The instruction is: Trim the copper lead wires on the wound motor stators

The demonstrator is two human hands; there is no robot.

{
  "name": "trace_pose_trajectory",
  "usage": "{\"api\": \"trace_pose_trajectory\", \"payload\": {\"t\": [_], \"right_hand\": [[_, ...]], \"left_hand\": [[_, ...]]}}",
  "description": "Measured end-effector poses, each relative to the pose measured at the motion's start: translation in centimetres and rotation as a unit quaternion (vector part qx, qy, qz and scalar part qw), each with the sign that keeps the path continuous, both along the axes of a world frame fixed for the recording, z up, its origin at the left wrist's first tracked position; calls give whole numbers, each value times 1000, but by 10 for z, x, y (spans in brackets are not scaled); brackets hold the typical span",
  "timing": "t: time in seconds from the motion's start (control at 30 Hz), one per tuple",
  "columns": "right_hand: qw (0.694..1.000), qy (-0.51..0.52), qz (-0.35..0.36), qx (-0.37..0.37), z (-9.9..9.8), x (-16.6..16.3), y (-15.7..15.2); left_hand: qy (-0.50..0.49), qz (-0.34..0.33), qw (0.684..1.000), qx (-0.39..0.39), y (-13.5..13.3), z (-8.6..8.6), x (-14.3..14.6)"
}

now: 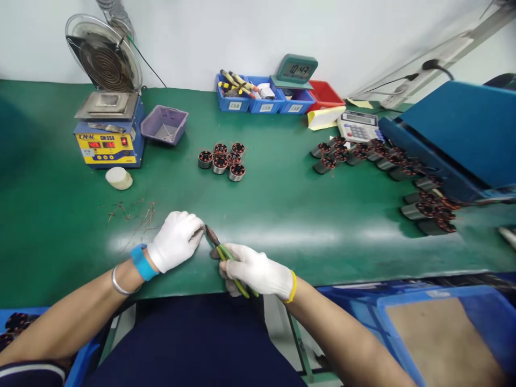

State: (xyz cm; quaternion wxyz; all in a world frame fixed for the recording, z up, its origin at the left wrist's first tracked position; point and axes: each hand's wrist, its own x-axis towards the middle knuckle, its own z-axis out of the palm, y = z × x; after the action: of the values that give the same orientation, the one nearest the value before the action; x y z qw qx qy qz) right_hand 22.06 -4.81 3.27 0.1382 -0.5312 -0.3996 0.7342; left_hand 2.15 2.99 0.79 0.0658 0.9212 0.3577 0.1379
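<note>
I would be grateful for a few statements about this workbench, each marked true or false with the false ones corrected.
1. The right hand holds the pliers. True.
2. The left hand is bare. False: it wears a white glove.
3. The clock reads 10:43. True.
4. The red bin stands at the left end of the row. False: the red bin is at the right end, beyond the blue bins.
5. The white block lies in front of the yellow-fronted machine. True.
6. The calculator is left of the purple tray. False: the calculator is far to the right of the purple tray.
</note>
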Motion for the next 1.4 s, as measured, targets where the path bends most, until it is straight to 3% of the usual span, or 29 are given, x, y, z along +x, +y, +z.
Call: {"api": "trace_pose_trajectory", "payload": {"t": [0.07, 0.1, 0.17, 0.23, 0.27, 0.33, 0.47, 0.57, 0.63, 0.7, 0.77, 0.9, 1.0, 1.07, 1.17, 1.27, 1.33, 1.4], "right_hand": [[985, -132, 69, 84, 7, 2, 0], [959, -219, 108, 143, 10, 3, -1], [866, -399, 166, 253, 15, 4, -2], [766, -527, 190, 316, 18, 2, -2], [731, -559, 193, 340, 19, -1, 0], [695, -563, 186, 406, 20, -13, 6], [666, -451, 180, 566, 17, -53, 28], [659, -427, 226, 576, 8, -75, 44], [671, -426, 213, 568, 5, -69, 50], [709, -445, 145, 528, 7, -43, 53], [746, -517, 25, 419, 12, 2, 57], [717, -616, -90, 313, 25, 95, 68], [680, -651, -135, 310, 28, 121, 77], [683, -636, -119, 338, 27, 112, 82], [735, -567, -43, 370, 24, 75, 82], [773, -482, 77, 405, 23, 35, 58], [744, -463, 180, 448, 21, 17, 30], [724, -501, 194, 434, 17, 6, 2]], "left_hand": [[-35, 18, 999, -24, -2, 3, -4], [-75, 33, 996, -40, -2, 6, -7], [-195, 81, 974, -76, -1, 10, -16], [-334, 145, 925, -105, 3, 12, -26], [-389, 175, 897, -116, 6, 13, -30], [-452, 216, 855, -135, 12, 11, -37], [-475, 223, 838, -151, 20, 6, -38], [-477, 249, 827, -163, 23, 4, -35], [-473, 272, 822, -161, 25, 3, -35], [-469, 283, 822, -154, 26, 1, -35], [-461, 281, 825, -168, 27, -3, -35], [-416, 238, 852, -213, 25, -16, -30], [-380, 215, 873, -218, 22, -22, -23], [-364, 208, 883, -213, 20, -21, -18], [-340, 204, 893, -211, 20, -19, -16], [-318, 217, 899, -210, 20, -18, -19], [-297, 225, 911, -179, 20, -20, -22], [-260, 206, 936, -118, 17, -22, -19]]}}
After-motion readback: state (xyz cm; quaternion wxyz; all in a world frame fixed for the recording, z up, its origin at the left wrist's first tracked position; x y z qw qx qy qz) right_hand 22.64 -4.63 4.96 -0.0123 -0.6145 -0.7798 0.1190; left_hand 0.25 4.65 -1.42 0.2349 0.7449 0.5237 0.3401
